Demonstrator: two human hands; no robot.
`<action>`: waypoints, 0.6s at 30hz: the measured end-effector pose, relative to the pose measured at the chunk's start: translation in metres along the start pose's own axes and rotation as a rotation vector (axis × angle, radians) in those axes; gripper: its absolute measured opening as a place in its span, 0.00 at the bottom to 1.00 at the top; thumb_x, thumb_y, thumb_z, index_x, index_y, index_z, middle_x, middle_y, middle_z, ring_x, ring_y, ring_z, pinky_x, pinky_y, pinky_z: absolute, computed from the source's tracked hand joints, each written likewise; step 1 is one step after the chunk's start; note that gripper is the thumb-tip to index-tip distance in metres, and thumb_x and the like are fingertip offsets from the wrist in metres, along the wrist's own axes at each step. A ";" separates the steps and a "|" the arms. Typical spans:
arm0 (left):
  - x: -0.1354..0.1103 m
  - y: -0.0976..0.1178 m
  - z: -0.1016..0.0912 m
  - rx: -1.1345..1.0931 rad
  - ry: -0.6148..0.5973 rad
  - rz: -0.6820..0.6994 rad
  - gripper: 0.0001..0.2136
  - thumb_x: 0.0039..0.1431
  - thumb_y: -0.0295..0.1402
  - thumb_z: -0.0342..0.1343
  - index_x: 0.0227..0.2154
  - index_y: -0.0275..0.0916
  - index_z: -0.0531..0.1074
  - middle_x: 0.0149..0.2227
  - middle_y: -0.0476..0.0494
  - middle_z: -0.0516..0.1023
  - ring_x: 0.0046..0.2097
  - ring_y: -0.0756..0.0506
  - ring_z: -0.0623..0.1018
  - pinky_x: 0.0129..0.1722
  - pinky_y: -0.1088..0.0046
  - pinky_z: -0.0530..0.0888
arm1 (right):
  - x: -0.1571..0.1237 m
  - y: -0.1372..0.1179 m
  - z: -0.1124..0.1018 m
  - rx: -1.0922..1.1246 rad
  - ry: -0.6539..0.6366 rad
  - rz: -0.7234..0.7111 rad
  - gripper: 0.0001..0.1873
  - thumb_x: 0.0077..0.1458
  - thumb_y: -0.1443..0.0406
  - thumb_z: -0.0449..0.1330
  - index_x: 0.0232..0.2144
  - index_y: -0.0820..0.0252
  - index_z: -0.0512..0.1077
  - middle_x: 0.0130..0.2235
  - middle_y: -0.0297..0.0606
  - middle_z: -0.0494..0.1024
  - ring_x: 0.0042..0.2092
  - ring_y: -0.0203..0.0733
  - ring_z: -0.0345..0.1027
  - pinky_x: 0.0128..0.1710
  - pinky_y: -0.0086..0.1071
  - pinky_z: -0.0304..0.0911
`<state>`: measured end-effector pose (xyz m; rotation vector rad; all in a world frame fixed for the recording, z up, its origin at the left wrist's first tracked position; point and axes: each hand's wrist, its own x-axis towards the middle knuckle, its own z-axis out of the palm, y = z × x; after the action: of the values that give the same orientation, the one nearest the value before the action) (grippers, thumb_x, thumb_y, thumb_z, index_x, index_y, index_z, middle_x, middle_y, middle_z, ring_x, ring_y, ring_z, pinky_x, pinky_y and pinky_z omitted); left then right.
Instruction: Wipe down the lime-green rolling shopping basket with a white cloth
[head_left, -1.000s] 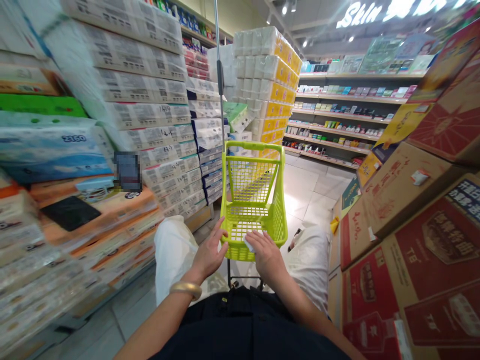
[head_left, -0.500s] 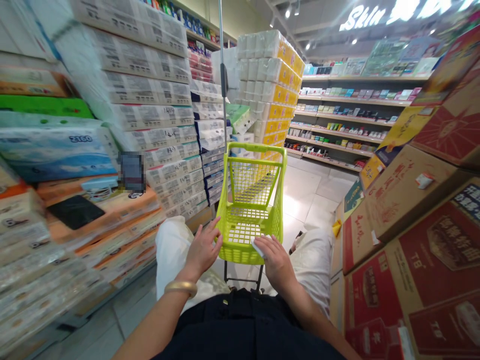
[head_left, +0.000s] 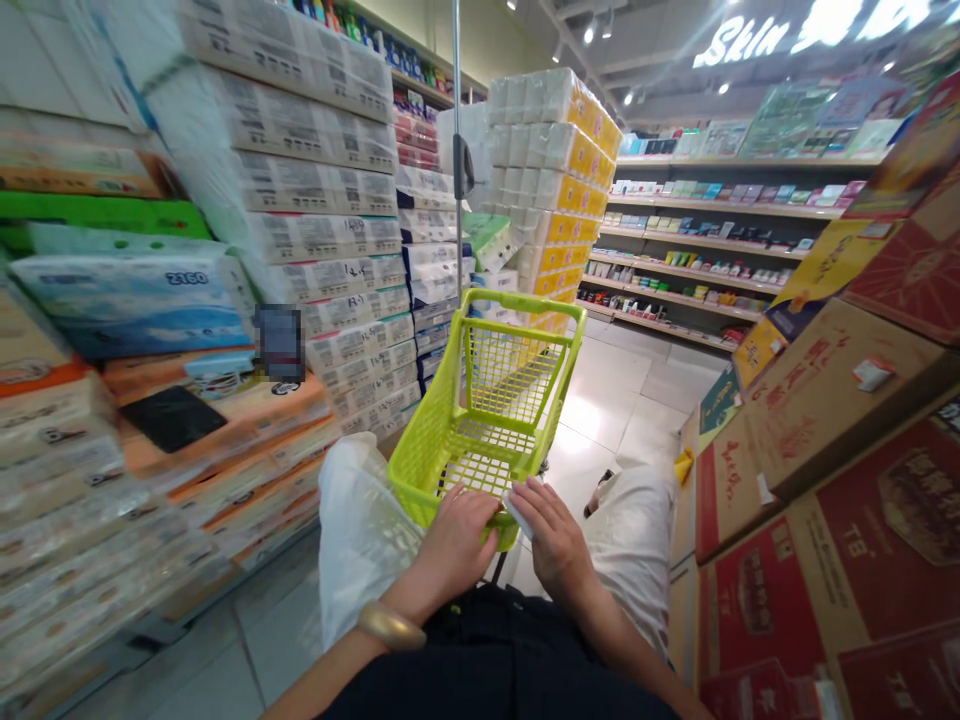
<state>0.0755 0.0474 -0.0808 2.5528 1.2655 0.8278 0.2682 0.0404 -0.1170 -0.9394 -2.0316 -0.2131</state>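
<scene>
Between my knees stands a lime-green plastic shopping cart (head_left: 431, 440) with a lattice basket, turned at an angle to me. My left hand (head_left: 466, 532) is closed over the basket's near rim, with its fingers curling inward. At the near right corner of that rim is my right hand (head_left: 553, 535), which presses a folded white cloth or tissue (head_left: 520, 512) against the plastic. The cloth is mostly covered by the fingers. The two hands are close together but apart. Inside, the basket floor shows bare slats.
Stacked tissue packs (head_left: 247, 420) line the left, with a black flat object (head_left: 172, 418) and a blurred-out item on top. Red and brown cartons (head_left: 817, 400) rise close on the right. Shelves of small goods (head_left: 697, 235) stand at the back, beyond a tiled floor (head_left: 600, 390).
The cart has swung round, its near end shifting to the left. My left hand has moved right along the near rim, closer to my right hand. The right hand still holds the white cloth.
</scene>
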 end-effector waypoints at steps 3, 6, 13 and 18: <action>-0.003 0.004 -0.002 0.032 -0.001 -0.034 0.10 0.53 0.27 0.53 0.38 0.41 0.73 0.36 0.43 0.79 0.42 0.40 0.77 0.52 0.51 0.71 | 0.013 0.013 0.003 -0.023 0.040 -0.009 0.28 0.61 0.76 0.47 0.60 0.56 0.67 0.56 0.42 0.76 0.63 0.43 0.63 0.63 0.48 0.63; -0.004 0.002 -0.004 0.030 0.019 -0.045 0.09 0.52 0.27 0.53 0.37 0.41 0.73 0.35 0.42 0.79 0.41 0.40 0.76 0.49 0.53 0.71 | 0.027 0.026 0.005 -0.028 0.076 -0.001 0.28 0.59 0.78 0.47 0.58 0.57 0.69 0.54 0.43 0.77 0.62 0.44 0.65 0.61 0.48 0.65; -0.004 0.000 -0.002 0.025 0.037 -0.029 0.08 0.50 0.27 0.53 0.35 0.41 0.73 0.34 0.43 0.78 0.38 0.41 0.75 0.46 0.56 0.70 | 0.016 0.010 -0.006 0.132 -0.018 -0.037 0.30 0.57 0.77 0.49 0.59 0.56 0.68 0.56 0.42 0.76 0.63 0.45 0.63 0.60 0.48 0.67; -0.004 0.001 -0.003 -0.003 0.046 -0.015 0.08 0.50 0.29 0.54 0.34 0.42 0.73 0.34 0.45 0.79 0.39 0.41 0.75 0.47 0.56 0.69 | 0.012 0.013 -0.006 0.116 -0.006 -0.102 0.27 0.61 0.77 0.47 0.59 0.55 0.67 0.55 0.43 0.77 0.63 0.44 0.64 0.59 0.47 0.67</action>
<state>0.0731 0.0437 -0.0796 2.5330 1.2943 0.8889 0.2770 0.0535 -0.1071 -0.7672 -2.0762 -0.1458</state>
